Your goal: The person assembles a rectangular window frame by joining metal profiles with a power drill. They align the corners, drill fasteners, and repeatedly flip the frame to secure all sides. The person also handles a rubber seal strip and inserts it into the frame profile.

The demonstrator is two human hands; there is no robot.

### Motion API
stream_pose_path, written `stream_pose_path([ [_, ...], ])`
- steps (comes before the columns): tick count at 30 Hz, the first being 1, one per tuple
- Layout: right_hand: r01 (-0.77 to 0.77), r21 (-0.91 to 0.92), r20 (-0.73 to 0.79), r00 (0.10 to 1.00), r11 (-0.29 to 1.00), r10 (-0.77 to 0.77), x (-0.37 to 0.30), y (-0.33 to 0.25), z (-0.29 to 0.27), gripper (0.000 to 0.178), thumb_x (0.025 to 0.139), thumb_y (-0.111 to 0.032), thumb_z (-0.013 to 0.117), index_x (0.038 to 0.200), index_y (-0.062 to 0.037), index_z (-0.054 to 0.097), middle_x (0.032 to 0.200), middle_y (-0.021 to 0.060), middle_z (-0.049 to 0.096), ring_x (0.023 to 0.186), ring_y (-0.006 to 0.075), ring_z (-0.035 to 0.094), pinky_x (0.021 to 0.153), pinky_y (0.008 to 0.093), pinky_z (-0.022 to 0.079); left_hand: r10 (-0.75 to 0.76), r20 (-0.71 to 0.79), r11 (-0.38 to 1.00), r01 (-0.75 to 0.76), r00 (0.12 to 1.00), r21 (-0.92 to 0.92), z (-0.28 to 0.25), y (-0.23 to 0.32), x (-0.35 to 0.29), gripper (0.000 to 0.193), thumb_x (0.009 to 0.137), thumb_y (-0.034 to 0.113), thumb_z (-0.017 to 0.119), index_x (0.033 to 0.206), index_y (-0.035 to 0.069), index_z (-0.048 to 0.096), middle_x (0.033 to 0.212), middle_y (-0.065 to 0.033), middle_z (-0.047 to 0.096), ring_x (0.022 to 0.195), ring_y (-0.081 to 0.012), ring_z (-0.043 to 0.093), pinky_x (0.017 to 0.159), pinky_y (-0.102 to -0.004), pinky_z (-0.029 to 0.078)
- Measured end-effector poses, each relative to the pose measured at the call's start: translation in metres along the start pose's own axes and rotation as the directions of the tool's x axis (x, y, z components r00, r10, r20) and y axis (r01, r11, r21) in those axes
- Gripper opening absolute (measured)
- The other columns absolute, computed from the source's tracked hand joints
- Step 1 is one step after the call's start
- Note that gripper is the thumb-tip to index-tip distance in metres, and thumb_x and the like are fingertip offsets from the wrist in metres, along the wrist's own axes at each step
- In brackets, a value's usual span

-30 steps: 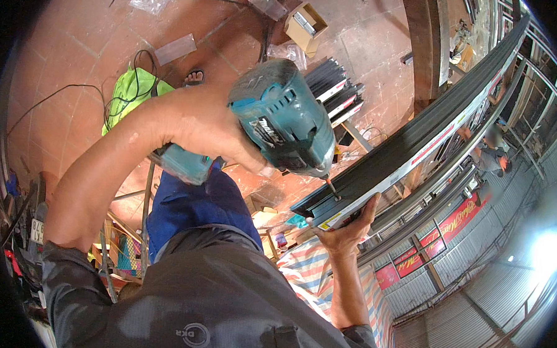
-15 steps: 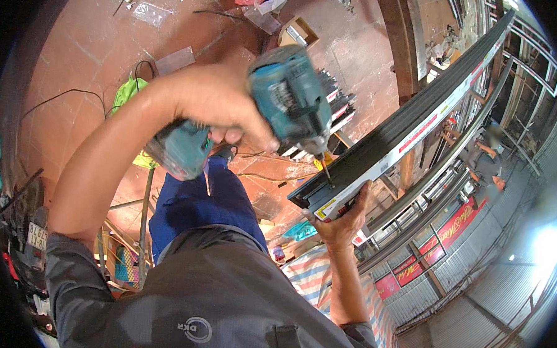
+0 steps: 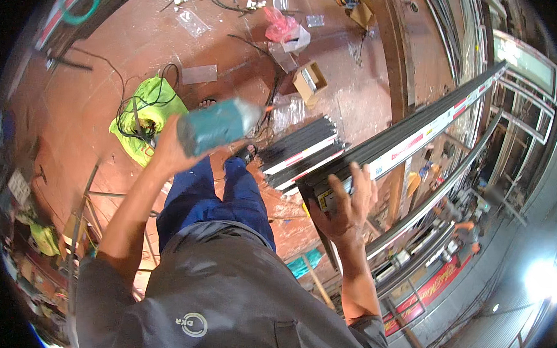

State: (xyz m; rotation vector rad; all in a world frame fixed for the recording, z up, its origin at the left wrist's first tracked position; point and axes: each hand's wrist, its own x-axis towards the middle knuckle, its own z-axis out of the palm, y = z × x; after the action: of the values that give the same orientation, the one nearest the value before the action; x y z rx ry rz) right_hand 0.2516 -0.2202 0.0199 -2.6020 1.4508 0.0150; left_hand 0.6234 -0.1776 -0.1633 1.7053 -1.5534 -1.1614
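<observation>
Mid-frame, left hand (image 3: 174, 148) clasps a blurred, probably heavy drill (image 3: 213, 129), best handle-held; right hand (image 3: 348, 209) splays loosely at stiff black profiles (image 3: 388, 141).

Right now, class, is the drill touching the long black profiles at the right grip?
No, the left grip holds the teal drill apart from the long black profiles, a gap showing between.

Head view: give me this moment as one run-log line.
left hand: holding drill | right hand: at near end of long black bars, fingers spread | drill: apart from bars | floor: cardboard box
</observation>
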Motion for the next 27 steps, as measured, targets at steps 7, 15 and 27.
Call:
stream_pose_path([
  [7,0.251,0.071,-0.117,0.963,0.965,-0.242,0.031,-0.009,0.009,0.02,0.081,-0.018,0.085,0.086,-0.0122,0.067,0.091,0.0057,0.066,0.092,0.0294,0.064,0.1,0.0496,0.045,-0.295,-0.159,0.913,0.229,0.942,-0.338,0.019,0.068,-0.153,0.039,0.083,0.029,0.092,0.111,0.005,0.078,0.103,-0.012,0.081,0.091,-0.0272,0.079,0.083,-0.0389,0.06],
  [15,0.524,0.144,-0.152,0.85,0.839,-0.504,0.015,-0.006,0.005,0.02,0.088,-0.022,0.083,0.101,-0.0092,0.075,0.105,0.0089,0.072,0.107,0.0322,0.066,0.104,0.0479,0.046,-0.116,-0.468,0.993,0.105,0.876,-0.049,0.127,0.051,-0.246,0.041,0.083,0.026,0.092,0.112,0.002,0.076,0.106,-0.0131,0.08,0.096,-0.0276,0.078,0.086,-0.0374,0.06],
  [27,0.355,-0.018,-0.109,0.929,0.935,-0.354,0.06,0.084,0.014,0.048,0.111,-0.043,0.05,0.1,-0.0075,0.08,0.102,0.0138,0.078,0.102,0.038,0.069,0.091,0.0501,0.048,0.043,-0.537,0.943,-0.212,0.842,-0.257,0.191,0.113,-0.224,0.042,0.072,0.021,0.087,0.11,0.006,0.076,0.1,-0.0159,0.077,0.088,-0.0375,0.074,0.08,-0.0405,0.058],
])
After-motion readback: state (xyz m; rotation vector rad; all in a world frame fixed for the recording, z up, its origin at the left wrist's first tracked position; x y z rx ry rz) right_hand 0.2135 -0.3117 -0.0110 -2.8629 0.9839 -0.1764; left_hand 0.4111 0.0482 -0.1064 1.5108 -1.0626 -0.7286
